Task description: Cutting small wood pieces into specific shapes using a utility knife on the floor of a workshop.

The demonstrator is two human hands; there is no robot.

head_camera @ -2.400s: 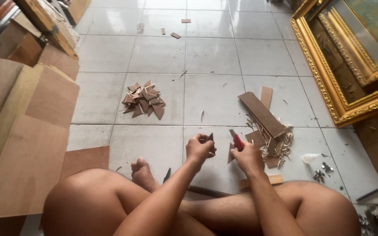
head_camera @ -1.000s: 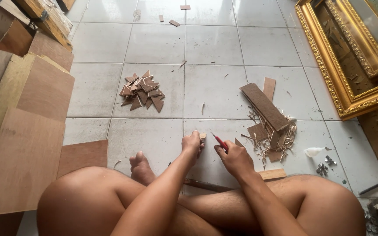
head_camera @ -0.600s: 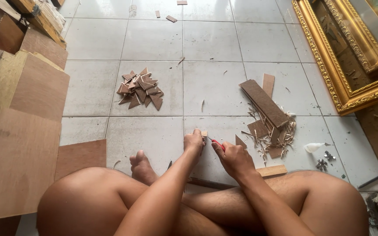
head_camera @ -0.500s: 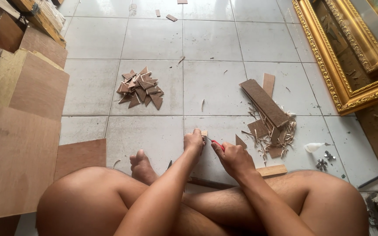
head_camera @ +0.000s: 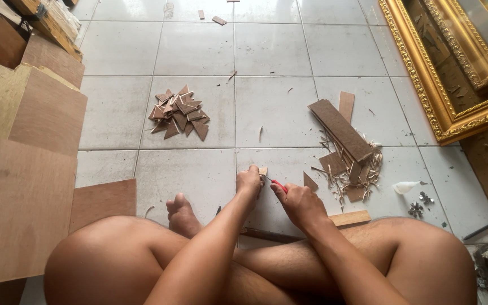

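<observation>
Wood, a small pale chip (head_camera: 262, 170), sits pinched at the fingertips of the left hand (head_camera: 249, 182), held low over the white tiled floor (head_camera: 199, 51). Just beside it the right hand (head_camera: 297, 203) is closed around a red-handled knife (head_camera: 277, 184), blade tip meeting the chip. To cut cleanly, I judge the chip should stay pressed firm, fingers clear of the edge, strokes short and directed away. Beyond the right hand lies a heap of strips and shavings (head_camera: 348, 161) under a long brown board (head_camera: 340, 129); beyond the left, a pile of triangular pieces (head_camera: 179, 112). Farther right leans a gilded picture frame (head_camera: 433, 85).
</observation>
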